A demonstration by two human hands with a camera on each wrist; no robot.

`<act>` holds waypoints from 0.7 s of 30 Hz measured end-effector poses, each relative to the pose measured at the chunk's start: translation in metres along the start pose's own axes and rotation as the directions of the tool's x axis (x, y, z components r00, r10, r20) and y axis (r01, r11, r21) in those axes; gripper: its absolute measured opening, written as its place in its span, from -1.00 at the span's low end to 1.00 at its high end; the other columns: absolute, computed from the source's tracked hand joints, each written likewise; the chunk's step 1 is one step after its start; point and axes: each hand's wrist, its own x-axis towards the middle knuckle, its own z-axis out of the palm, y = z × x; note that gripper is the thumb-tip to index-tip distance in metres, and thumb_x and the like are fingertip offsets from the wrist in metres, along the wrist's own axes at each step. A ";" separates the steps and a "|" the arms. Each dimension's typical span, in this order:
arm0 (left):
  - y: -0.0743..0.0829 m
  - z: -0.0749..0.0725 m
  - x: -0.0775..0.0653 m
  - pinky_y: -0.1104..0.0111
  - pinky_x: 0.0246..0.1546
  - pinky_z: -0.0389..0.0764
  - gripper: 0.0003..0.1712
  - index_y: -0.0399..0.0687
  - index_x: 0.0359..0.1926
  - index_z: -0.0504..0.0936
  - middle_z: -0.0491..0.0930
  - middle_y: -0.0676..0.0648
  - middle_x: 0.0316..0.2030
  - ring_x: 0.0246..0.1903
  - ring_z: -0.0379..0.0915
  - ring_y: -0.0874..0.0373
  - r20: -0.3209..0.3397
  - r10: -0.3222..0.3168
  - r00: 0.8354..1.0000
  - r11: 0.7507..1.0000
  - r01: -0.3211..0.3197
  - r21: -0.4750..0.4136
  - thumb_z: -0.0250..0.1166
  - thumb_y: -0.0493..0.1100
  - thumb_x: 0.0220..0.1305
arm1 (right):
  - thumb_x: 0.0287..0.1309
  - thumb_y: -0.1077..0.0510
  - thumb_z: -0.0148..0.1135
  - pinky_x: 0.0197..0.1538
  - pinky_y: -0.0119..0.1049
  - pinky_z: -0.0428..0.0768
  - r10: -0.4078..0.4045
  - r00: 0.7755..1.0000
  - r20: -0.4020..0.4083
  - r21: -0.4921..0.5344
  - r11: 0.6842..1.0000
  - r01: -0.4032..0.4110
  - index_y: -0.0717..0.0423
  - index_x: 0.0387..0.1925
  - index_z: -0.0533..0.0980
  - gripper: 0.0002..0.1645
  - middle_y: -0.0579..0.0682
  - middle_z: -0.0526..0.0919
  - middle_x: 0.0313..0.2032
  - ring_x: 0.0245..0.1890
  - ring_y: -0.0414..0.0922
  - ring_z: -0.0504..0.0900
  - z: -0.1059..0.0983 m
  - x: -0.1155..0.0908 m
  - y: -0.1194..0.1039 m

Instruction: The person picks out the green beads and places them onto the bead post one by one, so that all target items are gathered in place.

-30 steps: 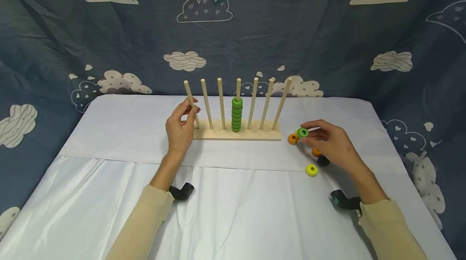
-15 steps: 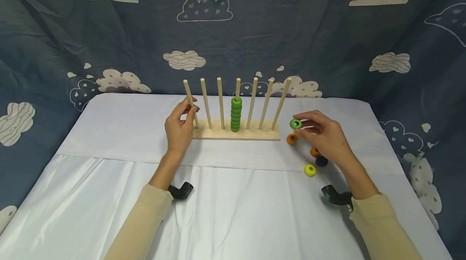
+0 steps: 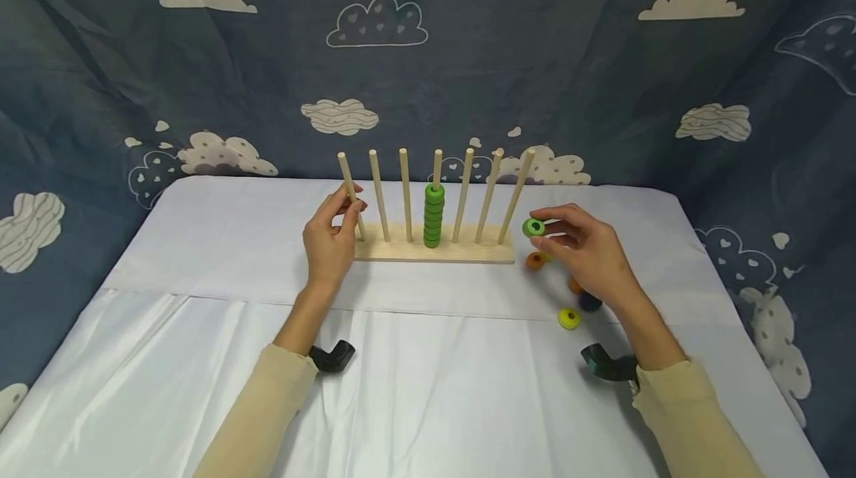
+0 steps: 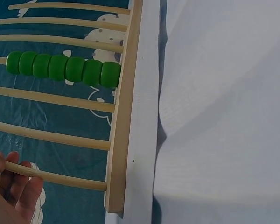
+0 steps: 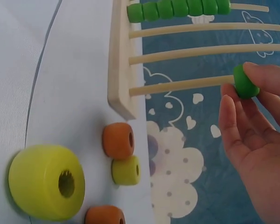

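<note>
A wooden peg rack (image 3: 435,253) with several upright pegs stands toward the back of the table. Its middle peg carries a stack of green beads (image 3: 433,218), which shows as several beads in the left wrist view. My left hand (image 3: 331,236) grips the leftmost peg (image 4: 60,179) between thumb and fingers. A single green bead (image 3: 533,227) is pinched by my right hand (image 3: 588,251), its hole facing the camera. In the head view it is raised just right of the rack; in the right wrist view it overlaps the tip of the rightmost peg (image 5: 182,86).
Loose beads lie below my right hand: an orange bead (image 3: 535,261) beside a yellow one (image 5: 126,170), another orange bead (image 5: 105,215), a dark bead (image 3: 590,301) and a nearer yellow bead (image 3: 569,319). Behind the white-covered table (image 3: 435,389) hangs a dark cloud-print cloth (image 3: 535,54).
My right hand has lifted the green bead off the loose beads and carried it left toward the rack. My left hand stays on the leftmost peg.
</note>
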 end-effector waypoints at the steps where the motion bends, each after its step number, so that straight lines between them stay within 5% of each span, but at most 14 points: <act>1: 0.000 0.000 -0.001 0.72 -0.44 0.55 -0.78 -0.11 0.06 0.73 0.79 -0.18 -0.16 -0.12 0.73 -0.01 0.001 -0.005 1.000 1.000 0.005 0.002 0.31 -0.21 0.47 | 0.30 0.25 0.42 0.02 -0.70 0.62 -0.003 1.000 0.001 0.005 1.000 0.003 0.12 0.23 0.59 -0.52 0.05 0.61 0.10 -0.03 -0.42 0.63 0.001 -0.001 -0.001; 14: -0.001 0.000 -0.003 0.72 -0.44 0.55 -0.78 -0.11 0.06 0.73 0.79 -0.19 -0.16 -0.13 0.73 -0.01 0.002 -0.005 1.000 1.000 0.005 -0.008 0.31 -0.23 0.47 | 0.29 0.31 0.40 0.04 -0.65 0.62 -0.075 0.996 -0.044 0.097 0.992 0.079 0.16 0.20 0.59 -0.55 0.11 0.65 0.12 -0.01 -0.39 0.65 0.008 0.005 -0.016; 21: -0.001 0.000 0.000 0.72 -0.46 0.54 -0.79 -0.10 0.05 0.74 0.79 -0.17 -0.17 -0.14 0.73 -0.02 -0.013 0.008 1.000 1.000 -0.008 -0.001 0.32 -0.25 0.45 | 0.33 0.24 0.38 0.05 -0.70 0.58 -0.111 0.992 -0.065 0.053 0.992 0.115 0.13 0.20 0.60 -0.58 0.09 0.69 0.14 -0.02 -0.42 0.63 0.011 0.010 -0.033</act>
